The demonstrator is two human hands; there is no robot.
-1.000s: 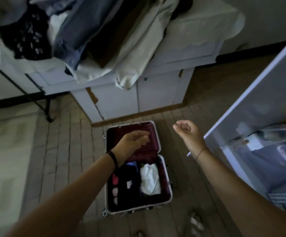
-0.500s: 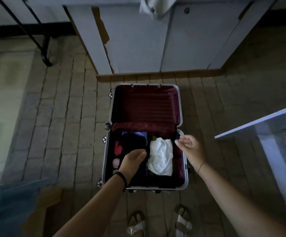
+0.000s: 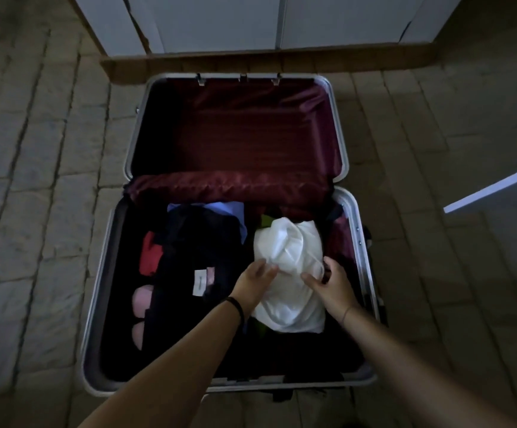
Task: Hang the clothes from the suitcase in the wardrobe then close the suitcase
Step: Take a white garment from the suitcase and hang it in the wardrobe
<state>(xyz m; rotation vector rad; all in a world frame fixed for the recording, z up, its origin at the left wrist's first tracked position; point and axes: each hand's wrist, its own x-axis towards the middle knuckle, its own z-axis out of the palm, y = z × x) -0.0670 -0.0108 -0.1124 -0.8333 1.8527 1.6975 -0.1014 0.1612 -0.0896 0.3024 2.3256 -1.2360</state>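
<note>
An open suitcase (image 3: 352,211) with a silver rim and dark red lining lies on the floor below me. Its near half holds a crumpled white garment (image 3: 291,242) on the right, a black garment (image 3: 201,242) with a white label in the middle, red and pink pieces (image 3: 150,253) on the left and a blue piece (image 3: 226,208) at the back. My left hand (image 3: 252,284) touches the white garment's left side with its fingers curling into the cloth. My right hand (image 3: 331,285) is on its right side, fingers bent onto the fabric.
A white cabinet (image 3: 220,23) with a brown plinth stands just behind the suitcase lid. The white edge of an open wardrobe door (image 3: 498,186) juts in at the right. Stone floor tiles (image 3: 34,180) surround the suitcase.
I have bent lower and closer over the suitcase. Both hands dropped from above it onto the white garment.
</note>
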